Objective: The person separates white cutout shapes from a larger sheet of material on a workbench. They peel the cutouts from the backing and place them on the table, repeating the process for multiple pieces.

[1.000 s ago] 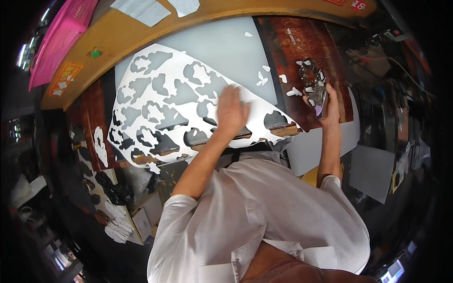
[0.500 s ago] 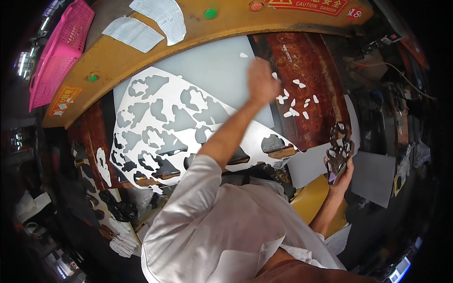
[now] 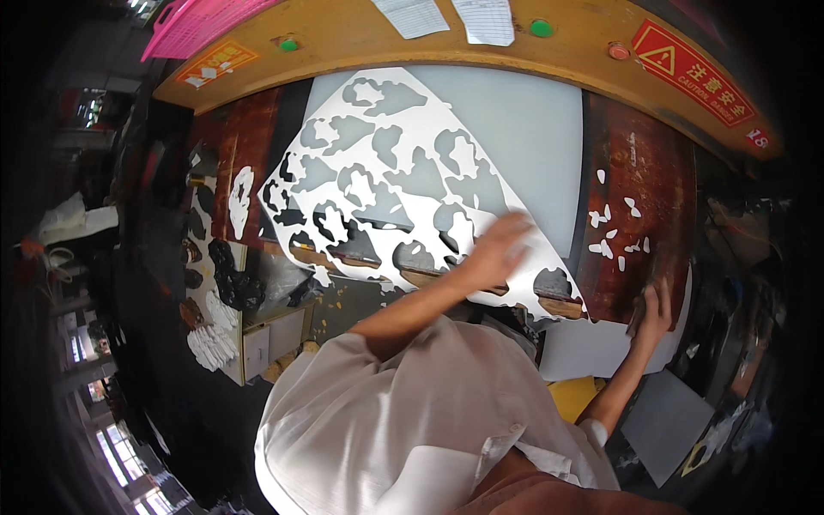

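My left hand (image 3: 498, 251) is over the right part of a white sheet (image 3: 536, 257) full of cut-out holes. Its fingers are smeared by motion, so their grip does not show. The sheet lies slantwise across a pale grey pad (image 3: 536, 129), its near edge hanging past the front. At the near right corner of a reddish-brown board (image 3: 661, 189), my right hand (image 3: 654, 307) is closed round a dark cutting die (image 3: 634, 324), which is mostly hidden and seen edge-on. Several small white offcuts (image 3: 608, 245) lie scattered on that board.
A yellow machine beam (image 3: 360, 51) with green buttons (image 3: 541, 28), a red button (image 3: 618, 51) and papers (image 3: 483, 19) spans the back. On the left are a pink basket (image 3: 202, 26), a white cut piece (image 3: 241, 202) and a stack of white pieces (image 3: 212, 345). A grey sheet (image 3: 668, 427) is low right.
My left hand has come back from the pad's right edge to over the white sheet. My right hand has turned, hiding most of the die. The whole view has shifted.
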{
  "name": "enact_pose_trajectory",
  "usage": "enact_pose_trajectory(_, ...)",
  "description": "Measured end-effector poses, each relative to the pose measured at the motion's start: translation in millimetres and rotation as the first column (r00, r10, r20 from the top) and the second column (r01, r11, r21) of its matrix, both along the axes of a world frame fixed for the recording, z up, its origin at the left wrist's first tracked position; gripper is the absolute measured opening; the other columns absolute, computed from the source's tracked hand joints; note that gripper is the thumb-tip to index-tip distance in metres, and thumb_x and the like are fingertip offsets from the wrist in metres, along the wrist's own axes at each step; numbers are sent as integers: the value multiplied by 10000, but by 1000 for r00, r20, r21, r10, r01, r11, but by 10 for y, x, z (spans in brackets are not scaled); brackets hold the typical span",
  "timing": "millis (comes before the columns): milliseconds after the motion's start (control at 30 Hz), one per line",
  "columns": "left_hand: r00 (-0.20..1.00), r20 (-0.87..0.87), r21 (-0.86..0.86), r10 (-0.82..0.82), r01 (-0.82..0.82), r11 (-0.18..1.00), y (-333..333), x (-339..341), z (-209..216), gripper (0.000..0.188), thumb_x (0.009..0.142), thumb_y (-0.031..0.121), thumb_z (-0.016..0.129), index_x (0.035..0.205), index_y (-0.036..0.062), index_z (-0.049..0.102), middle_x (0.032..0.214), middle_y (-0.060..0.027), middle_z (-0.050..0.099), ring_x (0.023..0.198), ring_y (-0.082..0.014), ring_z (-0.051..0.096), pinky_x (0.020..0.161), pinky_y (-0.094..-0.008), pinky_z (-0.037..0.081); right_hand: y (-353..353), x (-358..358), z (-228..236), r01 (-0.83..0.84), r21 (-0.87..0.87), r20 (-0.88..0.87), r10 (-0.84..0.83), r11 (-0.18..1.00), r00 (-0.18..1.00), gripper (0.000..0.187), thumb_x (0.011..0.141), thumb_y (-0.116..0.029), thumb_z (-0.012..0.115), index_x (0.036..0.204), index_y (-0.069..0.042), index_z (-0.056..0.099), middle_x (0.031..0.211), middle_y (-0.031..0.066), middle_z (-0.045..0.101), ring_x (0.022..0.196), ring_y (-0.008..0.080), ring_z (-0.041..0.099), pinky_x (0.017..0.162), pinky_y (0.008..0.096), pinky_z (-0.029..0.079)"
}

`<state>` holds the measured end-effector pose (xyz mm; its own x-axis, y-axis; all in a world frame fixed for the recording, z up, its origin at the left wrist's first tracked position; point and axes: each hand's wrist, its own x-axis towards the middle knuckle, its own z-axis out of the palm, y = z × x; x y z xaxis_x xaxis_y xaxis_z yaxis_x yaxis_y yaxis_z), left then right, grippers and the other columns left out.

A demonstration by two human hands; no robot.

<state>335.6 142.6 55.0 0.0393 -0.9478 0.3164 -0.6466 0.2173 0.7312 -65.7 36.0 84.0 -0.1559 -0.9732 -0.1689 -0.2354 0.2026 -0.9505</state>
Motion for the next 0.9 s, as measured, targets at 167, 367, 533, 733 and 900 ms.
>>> enact_pose_trajectory(167, 631, 66, 194, 773, -768, 610, 1196, 1822, 366, 492, 953, 167, 641, 1411, -9, 608, 1426, -251, 612, 1363, -421, 549, 1181, -490, 416, -802, 285, -285, -305, -173, -748, 77, 936, 660, 580, 909, -329, 794, 1425, -95, 671, 1516, 172, 581, 1407, 374, 525, 1161, 441, 432)
enact_pose_trajectory(367, 113, 299, 35, 948, -994, 107, 2632, 2853, 330, 384, 924, 184, 616, 1206, -70, 672, 1154, -280, 720, 1076, -434, 685, 998, -520, 507, -955, 1258, -344, -531, -280, -674, 230, 800, 702, 500, 939, -241, 743, 1396, -48, 676, 1394, 213, 676, 1301, 380, 635, 1115, 451, 491)
enact_pose_trajectory(533, 163, 306, 258, 938, -963, 83, 2719, 3357, 226, 534, 946, 361, 640, 1235, -88, 660, 1151, -306, 730, 1121, -470, 690, 993, -485, 523, -891, 3436, -500, -625, -152, -109, 615, 766, 781, 553, 966, -227, 729, 1453, 9, 614, 1344, 239, 710, 1180, 274, 727, 1008, 349, 560)
enact_pose_trajectory(733, 166, 489, 283, 856, -959, 24, 2658, 4048, 143, 764, 884, 474, 727, 1366, -106, 601, 1297, -357, 667, 1227, -479, 648, 1077, -508, 493, -963, 5198, -106, -756, -57, -678, 531, 652, 509, 733, 905, -438, 732, 1466, 10, 582, 1317, 273, 687, 1239, 438, 640, 1082, 488, 501)
enact_pose_trajectory(900, 232, -42, 678, 972, -708, 199, 2569, 4741, 75, 735, 881, 441, 827, 1356, -84, 628, 1274, -237, 715, 1131, -295, 715, 942, -410, 571, -985, 5725, 24, -718, 129, -697, 578, 684, 425, 782, 760, -525, 846, 1303, 8, 664, 1264, 274, 709, 1194, 396, 682, 1014, 445, 551)
